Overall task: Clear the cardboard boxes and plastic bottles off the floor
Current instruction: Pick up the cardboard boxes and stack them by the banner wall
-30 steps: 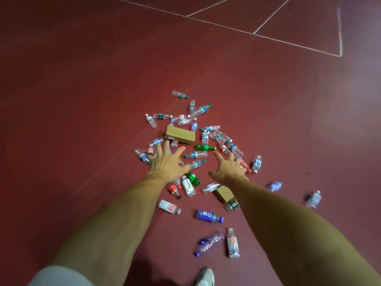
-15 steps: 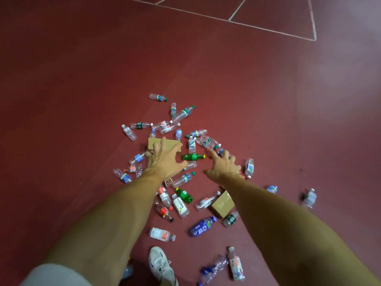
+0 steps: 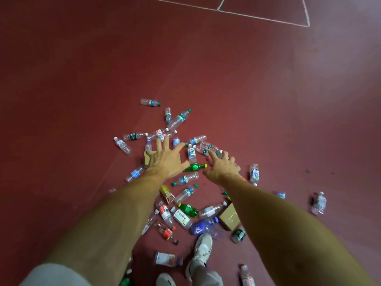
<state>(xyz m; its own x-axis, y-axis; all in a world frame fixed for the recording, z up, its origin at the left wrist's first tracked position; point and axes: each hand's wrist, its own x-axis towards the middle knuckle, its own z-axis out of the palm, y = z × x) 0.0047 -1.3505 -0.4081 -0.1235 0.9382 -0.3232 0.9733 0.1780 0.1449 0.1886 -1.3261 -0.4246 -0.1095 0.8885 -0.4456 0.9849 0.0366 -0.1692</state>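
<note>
Several plastic bottles lie scattered on the red floor (image 3: 226, 83). My left hand (image 3: 167, 159) reaches out with fingers spread above a cardboard box (image 3: 146, 158), which it mostly hides. My right hand (image 3: 223, 168) is stretched forward too, fingers spread, holding nothing. Between the two hands lies a green bottle (image 3: 194, 167). A second cardboard box (image 3: 228, 217) sits under my right forearm. A small yellow carton (image 3: 167, 193) lies beside my left forearm.
My white shoes (image 3: 203, 252) stand among the bottles at the bottom. A blue crushed bottle (image 3: 203, 226) lies by the front shoe. Stray bottles (image 3: 319, 202) lie off to the right. White painted lines (image 3: 268, 18) cross the far floor.
I have stepped forward into the pile, so the bottles sit nearer and lower. Both hands stay spread and have moved over the far cardboard box and the green bottle.
</note>
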